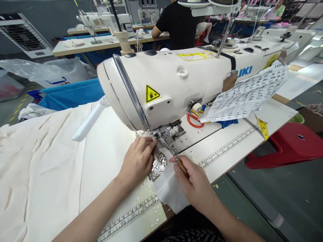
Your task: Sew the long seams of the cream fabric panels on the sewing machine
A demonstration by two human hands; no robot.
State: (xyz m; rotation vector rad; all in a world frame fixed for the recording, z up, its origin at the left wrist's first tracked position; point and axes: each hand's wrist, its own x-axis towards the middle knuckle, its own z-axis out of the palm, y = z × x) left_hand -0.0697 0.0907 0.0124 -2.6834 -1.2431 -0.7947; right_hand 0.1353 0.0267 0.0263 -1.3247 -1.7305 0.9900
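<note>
My right hand (193, 179) is wrapped round the wooden handle of a thin metal tool (181, 165), whose shaft points up and left at the needle area of a white sewing machine (166, 80). Close to the needle, my left hand (138, 158) has its fingers bent and pressed together; what they pinch, if anything, is too small to make out. Crinkled silver foil (159, 163) lies beside the left fingers. A white cloth piece (170, 190) hangs over the table's front edge below my right hand.
White fabric (37, 161) covers the table's left side. Red-handled scissors (195, 121) lie behind the needle area, near a handwritten sheet (247, 94). A yellow tape measure (262, 128) hangs at the right, by a red stool (290, 144). A person in black (178, 27) sits beyond the machine.
</note>
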